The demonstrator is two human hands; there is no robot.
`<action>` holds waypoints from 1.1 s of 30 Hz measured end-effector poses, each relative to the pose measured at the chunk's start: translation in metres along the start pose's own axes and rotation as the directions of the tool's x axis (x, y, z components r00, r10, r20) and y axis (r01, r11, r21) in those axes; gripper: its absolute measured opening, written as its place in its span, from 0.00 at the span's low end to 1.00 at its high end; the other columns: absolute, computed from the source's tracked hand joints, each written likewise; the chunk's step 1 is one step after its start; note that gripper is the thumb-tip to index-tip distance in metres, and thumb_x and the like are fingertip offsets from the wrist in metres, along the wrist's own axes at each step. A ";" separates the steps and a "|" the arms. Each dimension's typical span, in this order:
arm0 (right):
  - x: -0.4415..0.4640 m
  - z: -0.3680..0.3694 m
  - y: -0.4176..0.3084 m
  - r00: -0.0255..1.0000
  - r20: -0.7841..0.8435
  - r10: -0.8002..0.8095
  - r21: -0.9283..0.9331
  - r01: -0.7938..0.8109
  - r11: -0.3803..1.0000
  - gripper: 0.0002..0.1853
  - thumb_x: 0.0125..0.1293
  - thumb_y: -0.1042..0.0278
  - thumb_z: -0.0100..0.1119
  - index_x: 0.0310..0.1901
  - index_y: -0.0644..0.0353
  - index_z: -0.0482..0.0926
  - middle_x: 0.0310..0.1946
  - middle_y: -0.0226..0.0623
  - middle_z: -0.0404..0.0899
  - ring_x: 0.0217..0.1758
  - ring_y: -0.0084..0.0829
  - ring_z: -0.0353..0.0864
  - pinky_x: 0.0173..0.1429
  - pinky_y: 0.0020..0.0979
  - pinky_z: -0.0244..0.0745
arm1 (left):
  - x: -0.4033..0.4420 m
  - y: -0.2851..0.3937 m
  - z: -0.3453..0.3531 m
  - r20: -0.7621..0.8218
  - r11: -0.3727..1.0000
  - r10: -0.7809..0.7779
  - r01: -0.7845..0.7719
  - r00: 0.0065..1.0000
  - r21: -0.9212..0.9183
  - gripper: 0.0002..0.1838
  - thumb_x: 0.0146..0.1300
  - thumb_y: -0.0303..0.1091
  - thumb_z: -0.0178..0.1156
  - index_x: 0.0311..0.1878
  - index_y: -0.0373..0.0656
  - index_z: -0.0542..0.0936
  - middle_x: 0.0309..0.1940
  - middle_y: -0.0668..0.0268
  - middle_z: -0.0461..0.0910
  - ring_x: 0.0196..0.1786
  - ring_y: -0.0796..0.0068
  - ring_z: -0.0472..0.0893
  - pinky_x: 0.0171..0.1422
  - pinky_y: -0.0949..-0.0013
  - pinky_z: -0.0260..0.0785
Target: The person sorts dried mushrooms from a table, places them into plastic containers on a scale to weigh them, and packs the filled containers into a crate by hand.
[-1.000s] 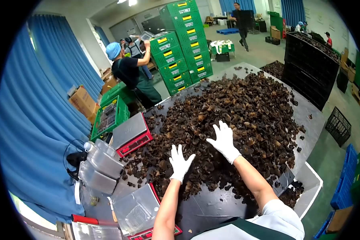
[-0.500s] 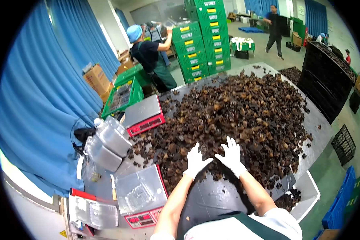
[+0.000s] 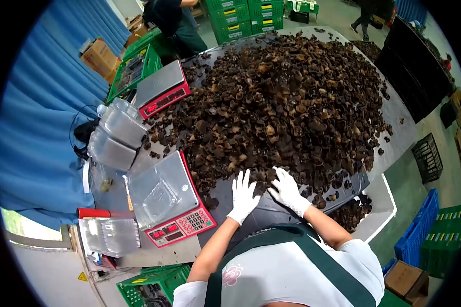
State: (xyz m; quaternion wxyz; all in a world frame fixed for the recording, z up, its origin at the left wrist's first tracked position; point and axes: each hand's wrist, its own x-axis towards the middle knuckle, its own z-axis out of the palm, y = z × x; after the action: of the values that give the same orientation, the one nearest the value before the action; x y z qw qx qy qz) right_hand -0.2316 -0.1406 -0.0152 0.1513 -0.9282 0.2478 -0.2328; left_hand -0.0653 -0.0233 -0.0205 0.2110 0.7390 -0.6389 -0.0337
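A wide heap of dark brown wood ear mushrooms (image 3: 281,112) covers much of the metal table. My left hand (image 3: 244,198), in a white glove, rests at the heap's near edge with its fingers apart. Just right of it my white-gloved right hand (image 3: 288,192) lies against the same edge, fingers stretched over some mushrooms. A few dark pieces sit in the gap between both hands. To the left, a red-framed scale (image 3: 164,192) carries a clear plastic tray (image 3: 161,197).
Behind it is a second scale (image 3: 161,87). Stacked clear containers (image 3: 115,135) stand at the left, with more clear trays (image 3: 110,236) nearer me. A white bin (image 3: 381,204) with mushrooms sits below the right table edge. A co-worker (image 3: 176,25) stands beyond, near stacked green crates (image 3: 235,23).
The view has tilted downward, so more of my apron shows. The heap's near edge looks more gathered, and my hands are still there, with the right fingers now lower over the mushrooms.
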 end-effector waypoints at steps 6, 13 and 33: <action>-0.041 -0.026 -0.039 0.964 0.244 -0.107 0.024 0.104 0.994 0.15 0.55 0.59 0.65 0.42 0.56 0.82 0.62 0.46 0.69 0.69 0.48 0.62 0.65 0.47 0.62 | -0.066 0.011 -0.001 -0.021 0.994 -0.102 0.101 0.995 -0.034 0.33 0.48 0.46 0.71 0.57 0.44 0.75 0.66 0.45 0.62 0.70 0.45 0.60 0.69 0.37 0.51; -0.007 -0.074 -0.025 0.881 0.473 0.012 0.228 -0.135 0.964 0.14 0.63 0.55 0.56 0.40 0.55 0.83 0.58 0.35 0.76 0.52 0.38 0.78 0.52 0.38 0.78 | -0.063 0.006 -0.049 0.047 0.948 -0.246 0.251 0.968 -0.195 0.26 0.48 0.48 0.72 0.48 0.44 0.80 0.69 0.44 0.60 0.70 0.44 0.61 0.72 0.48 0.52; 0.069 -0.012 0.002 0.980 0.165 0.109 -0.224 -0.071 0.972 0.26 0.55 0.54 0.67 0.55 0.52 0.78 0.70 0.46 0.59 0.74 0.50 0.53 0.72 0.55 0.53 | 0.042 -0.021 -0.046 0.123 0.974 -0.179 0.157 0.976 0.165 0.36 0.51 0.49 0.65 0.66 0.55 0.71 0.75 0.57 0.48 0.76 0.47 0.46 0.73 0.34 0.41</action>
State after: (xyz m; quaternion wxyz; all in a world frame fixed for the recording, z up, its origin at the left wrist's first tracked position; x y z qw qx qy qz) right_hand -0.1859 -0.1809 0.0191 0.0805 -0.9438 0.2993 -0.1143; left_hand -0.0235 -0.0494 0.0226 0.1051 0.8005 -0.5876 -0.0525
